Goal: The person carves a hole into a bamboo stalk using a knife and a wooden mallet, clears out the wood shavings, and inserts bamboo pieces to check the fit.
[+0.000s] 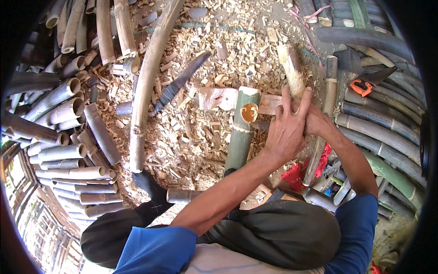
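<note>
A green bamboo tube (240,141) stands out between my legs, with a pale scooped-out opening near its far end. It lies across a flat wooden board (219,98). My left hand (288,125) is right of the tube, two fingers stretched out and apart, overlapping my right hand (315,118). The right hand's fingers are mostly hidden behind the left. From under my left hand a short dark blade (261,125) points toward the opening; its handle is hidden. Just beyond both hands lies a thick, pale wooden club (292,68), its near end meeting the fingers.
Wood chips (191,132) cover the ground. A machete with a wrapped handle (180,84) and a long bamboo pole (148,86) lie to the left. Cut bamboo tubes (68,153) are stacked far left. On the right, an orange-handled saw (365,86) rests on bamboo lengths (378,130).
</note>
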A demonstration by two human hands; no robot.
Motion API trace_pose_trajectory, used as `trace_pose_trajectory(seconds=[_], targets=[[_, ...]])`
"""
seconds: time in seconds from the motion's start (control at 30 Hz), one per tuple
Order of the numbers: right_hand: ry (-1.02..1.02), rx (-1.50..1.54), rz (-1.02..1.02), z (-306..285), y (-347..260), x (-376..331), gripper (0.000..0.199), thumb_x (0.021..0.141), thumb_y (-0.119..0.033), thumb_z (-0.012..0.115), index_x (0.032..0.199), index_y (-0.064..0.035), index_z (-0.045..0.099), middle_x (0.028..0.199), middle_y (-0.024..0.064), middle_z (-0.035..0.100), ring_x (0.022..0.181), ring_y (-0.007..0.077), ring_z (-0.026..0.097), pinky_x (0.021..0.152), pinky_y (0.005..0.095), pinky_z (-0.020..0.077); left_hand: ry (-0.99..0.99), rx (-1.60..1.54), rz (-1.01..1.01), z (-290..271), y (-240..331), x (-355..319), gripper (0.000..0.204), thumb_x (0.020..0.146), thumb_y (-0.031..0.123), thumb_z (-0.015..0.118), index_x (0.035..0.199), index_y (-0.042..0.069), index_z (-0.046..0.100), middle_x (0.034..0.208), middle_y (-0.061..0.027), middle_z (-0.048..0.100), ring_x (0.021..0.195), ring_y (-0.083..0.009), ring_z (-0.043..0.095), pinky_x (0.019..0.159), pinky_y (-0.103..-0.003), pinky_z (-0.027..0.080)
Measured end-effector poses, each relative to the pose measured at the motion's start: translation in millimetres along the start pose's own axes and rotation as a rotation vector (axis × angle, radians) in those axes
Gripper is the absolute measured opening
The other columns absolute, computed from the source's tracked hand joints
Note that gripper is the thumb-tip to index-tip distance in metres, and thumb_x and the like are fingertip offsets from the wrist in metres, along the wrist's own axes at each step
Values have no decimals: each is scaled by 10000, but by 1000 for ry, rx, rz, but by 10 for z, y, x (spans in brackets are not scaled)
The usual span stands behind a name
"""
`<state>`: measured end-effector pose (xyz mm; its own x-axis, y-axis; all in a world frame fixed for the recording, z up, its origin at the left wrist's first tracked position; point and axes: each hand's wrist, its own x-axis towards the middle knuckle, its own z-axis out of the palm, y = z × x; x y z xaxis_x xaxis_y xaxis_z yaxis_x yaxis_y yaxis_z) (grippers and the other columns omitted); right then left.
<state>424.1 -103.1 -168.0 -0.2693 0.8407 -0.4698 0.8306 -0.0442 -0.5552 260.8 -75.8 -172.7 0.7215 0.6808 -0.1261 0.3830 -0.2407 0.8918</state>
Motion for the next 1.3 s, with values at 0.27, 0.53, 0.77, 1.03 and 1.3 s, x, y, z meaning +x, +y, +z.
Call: trace_pose_trajectory(seconds=[0.27,0.53,0.77,1.03,1.3], targets=[[5,1412,813,765,-200,-275,357,946,-130,681,1277,-16,611,1235,165,646,1207,205,601,970,392,542,-404,1,-1,-181,-110,-10,1156,585,-6,769,1609,170,262,1509,-375,388,1059,-513,672,918,-525,579],[100,578,366,1117,-388,-43,319,884,-227,702,1150,-52,673,1069,201,702,996,296,672,883,425,544,-723,113,171,-385,-381,181,973,606,16,781,1512,69,430,1243,-265,638,1155,-428,648,951,-482,553],[-205,60,129,6,-298,115,354,894,-214,695,1217,-77,643,1168,220,669,1123,328,640,974,457,535,13,-201,-75,-195,1,-122,965,683,-52,693,1556,77,301,1453,-315,380,1137,-555,593,999,-531,525],[61,966,521,1096,-293,-108,357,953,-256,664,1233,-44,600,1113,171,655,1078,264,633,953,424,544,-603,-85,27,-472,-260,-90,1103,537,29,792,1557,114,381,1434,-301,482,1168,-463,638,1019,-472,528],[273,1938,406,1477,-1121,206,348,1037,-348,582,1180,-30,580,877,131,655,823,259,676,811,416,583,-685,-1,109,-1017,-342,35,1081,499,125,814,1528,128,483,1493,-207,503,1370,-372,500,1172,-514,389]])
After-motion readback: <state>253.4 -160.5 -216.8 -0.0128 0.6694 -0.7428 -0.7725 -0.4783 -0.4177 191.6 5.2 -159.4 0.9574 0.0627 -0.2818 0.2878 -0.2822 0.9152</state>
